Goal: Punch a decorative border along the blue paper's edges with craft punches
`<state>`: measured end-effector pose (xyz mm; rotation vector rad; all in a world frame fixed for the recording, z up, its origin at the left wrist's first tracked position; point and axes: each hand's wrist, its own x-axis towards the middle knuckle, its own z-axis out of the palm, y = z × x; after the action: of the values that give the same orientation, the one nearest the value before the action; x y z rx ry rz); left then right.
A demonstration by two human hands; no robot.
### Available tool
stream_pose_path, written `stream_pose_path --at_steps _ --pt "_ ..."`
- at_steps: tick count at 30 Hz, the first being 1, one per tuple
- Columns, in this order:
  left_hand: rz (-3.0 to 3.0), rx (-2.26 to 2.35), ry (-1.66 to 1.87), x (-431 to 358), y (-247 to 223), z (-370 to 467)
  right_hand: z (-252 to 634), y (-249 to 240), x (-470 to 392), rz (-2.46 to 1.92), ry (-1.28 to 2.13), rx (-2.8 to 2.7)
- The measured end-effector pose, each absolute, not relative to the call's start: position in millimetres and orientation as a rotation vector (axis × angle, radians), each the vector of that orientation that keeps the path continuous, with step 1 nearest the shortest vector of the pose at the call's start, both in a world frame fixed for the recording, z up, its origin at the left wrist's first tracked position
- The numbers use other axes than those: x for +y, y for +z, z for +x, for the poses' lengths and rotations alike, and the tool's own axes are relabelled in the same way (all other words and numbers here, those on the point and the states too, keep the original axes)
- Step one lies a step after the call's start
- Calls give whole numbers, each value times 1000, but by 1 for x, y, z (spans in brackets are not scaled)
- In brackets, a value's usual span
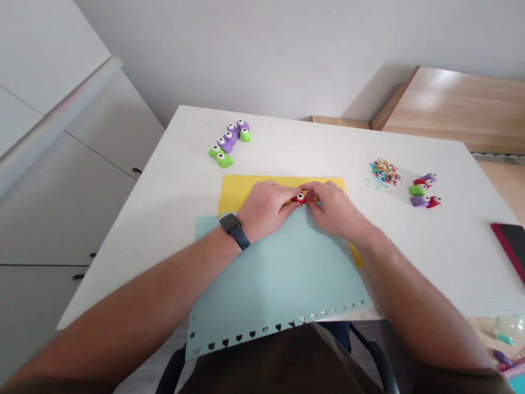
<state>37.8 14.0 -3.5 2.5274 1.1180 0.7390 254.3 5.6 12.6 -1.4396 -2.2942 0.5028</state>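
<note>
Near the middle of the table, a small red punch with a round white eye sits between my two hands. My left hand pinches its left side, with a dark watch on the wrist. On its right side, the fingers of my right hand are closed on it. Under my hands lies a light blue sheet, overlapping a yellow sheet. Small hearts and other shapes are cut along the blue sheet's near edge, which hangs over the table's front.
Purple and green eyed punches stand at the back left of the white table. Colourful paper bits lie at the right, beside more punches. A red and black object is at the right edge.
</note>
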Motion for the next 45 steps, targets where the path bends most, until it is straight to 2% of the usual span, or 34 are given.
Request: stream_pose_path --at_steps 18,33,45 --pt "2503 1289 747 17 -10 38 257 9 8 -1314 483 -2295" --pt "2510 1326 658 1 3 36 259 10 7 -1541 167 -2283" --pt "2542 1191 706 0 2 35 257 27 2 -1338 291 -2099"
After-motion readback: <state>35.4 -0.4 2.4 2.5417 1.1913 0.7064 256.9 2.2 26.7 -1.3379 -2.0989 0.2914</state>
